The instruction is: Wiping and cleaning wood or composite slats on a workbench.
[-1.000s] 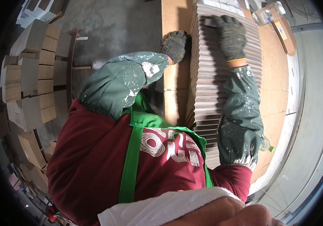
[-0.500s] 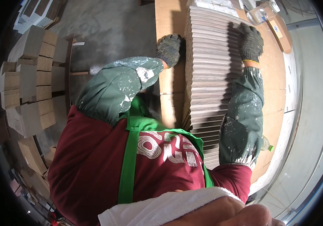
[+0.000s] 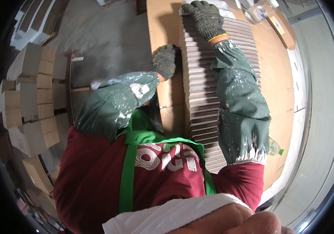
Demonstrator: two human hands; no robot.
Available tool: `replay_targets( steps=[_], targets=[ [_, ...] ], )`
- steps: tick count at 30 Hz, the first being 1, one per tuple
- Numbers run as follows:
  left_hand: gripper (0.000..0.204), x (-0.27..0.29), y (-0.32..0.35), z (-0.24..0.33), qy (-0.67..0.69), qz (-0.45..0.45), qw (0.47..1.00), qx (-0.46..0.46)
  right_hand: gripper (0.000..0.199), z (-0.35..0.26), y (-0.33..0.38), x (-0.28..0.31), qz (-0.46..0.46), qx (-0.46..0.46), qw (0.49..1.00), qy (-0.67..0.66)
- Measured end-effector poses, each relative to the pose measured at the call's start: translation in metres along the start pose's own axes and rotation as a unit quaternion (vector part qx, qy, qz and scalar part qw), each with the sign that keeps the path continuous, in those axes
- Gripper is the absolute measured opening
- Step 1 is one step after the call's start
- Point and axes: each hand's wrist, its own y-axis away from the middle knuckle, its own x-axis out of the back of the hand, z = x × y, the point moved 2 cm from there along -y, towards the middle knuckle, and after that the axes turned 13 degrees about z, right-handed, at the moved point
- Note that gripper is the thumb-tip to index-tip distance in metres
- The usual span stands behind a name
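Observation:
A long row of thin, grey-brown wood-grain strips [image 3: 202, 84] lies packed side by side on a wooden tabletop. My right hand [image 3: 206, 20], in a dark knitted glove with a yellow cuff edge, reaches over the far left corner of the row. Its fingers are stretched out and slightly apart. Left of the row, my left hand [image 3: 165, 62] is over the bare board, close to the strips' ends. Its gloved fingers are curled in, and the palm side is hidden. Green, paint-spotted sleeve covers [image 3: 239, 89] wrap both forearms.
Clear plastic wrap and a clear jar [image 3: 258, 11] are at the table's far end, beside a brown cardboard box [image 3: 282, 31]. A green-capped bottle [image 3: 275, 147] lies at the right. Stacked boards [image 3: 30, 97] stand on the floor to the left.
My right hand has moved left and farther away, from the strips' right side to their far left corner. The left hand stays beside the row; the view has shifted slightly.

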Motion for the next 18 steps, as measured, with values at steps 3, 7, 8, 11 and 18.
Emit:
replay_targets(
  steps=[3,7,8,11,18],
  targets=[
    [0.041,0.007,0.001,0.004,-0.028,0.061,0.997,-0.024,0.031,0.027,0.012,0.008,0.014,-0.012,1.000,-0.001],
    [0.047,-0.001,0.002,-0.002,-0.028,0.015,0.999,-0.002,0.032,0.044,0.023,0.030,0.027,-0.121,0.992,-0.021],
    [0.047,-0.005,0.003,-0.004,-0.023,0.014,1.000,-0.007,0.027,0.032,0.023,0.028,0.065,-0.079,0.995,0.004],
    [0.057,-0.012,0.019,-0.021,-0.061,0.031,0.998,-0.010,0.029,0.022,0.023,0.019,0.017,-0.034,0.999,0.004],
    [0.056,-0.007,0.011,-0.007,-0.030,-0.006,0.999,-0.010,0.024,0.213,0.101,-0.007,-0.007,-0.178,0.975,0.129]
  ],
)
